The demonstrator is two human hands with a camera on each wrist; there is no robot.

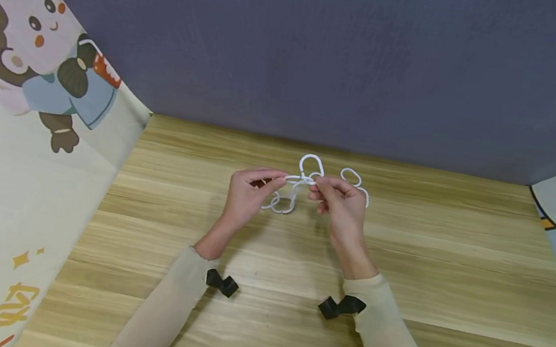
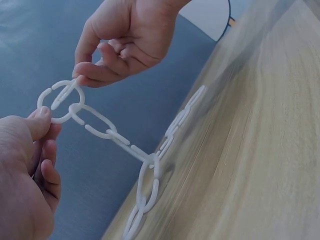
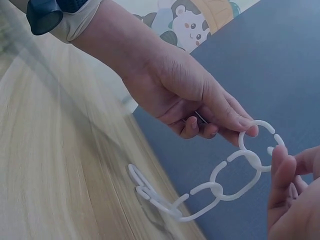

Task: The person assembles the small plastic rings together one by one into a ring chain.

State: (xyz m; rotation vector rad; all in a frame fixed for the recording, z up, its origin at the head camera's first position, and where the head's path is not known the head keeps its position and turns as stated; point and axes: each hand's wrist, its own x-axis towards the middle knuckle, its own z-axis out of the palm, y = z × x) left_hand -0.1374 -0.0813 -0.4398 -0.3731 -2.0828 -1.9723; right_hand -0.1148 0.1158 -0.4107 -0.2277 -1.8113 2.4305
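Observation:
My left hand (image 1: pixel 248 193) pinches a white, gapped plastic chain link (image 2: pixel 61 120) between thumb and fingers. Facing it, my right hand (image 1: pixel 347 212) pinches another white link (image 2: pixel 59 99), which passes through the ring of the first one in the left wrist view. From the left hand's link a chain (image 3: pixel 239 194) of several linked white links hangs down to the tabletop. Part of that chain (image 1: pixel 282 212) lies below the hands in the head view. My right fingertips cover part of the link they hold.
More white links (image 1: pixel 352 170) lie on the wooden table (image 1: pixel 260 322), partly behind the right hand. A dark blue-grey panel (image 1: pixel 323 57) rises at the table's far edge. A wall with cartoon print (image 1: pixel 88 150) stands at the left. Each sleeve carries a black wrist camera (image 1: pixel 342 307).

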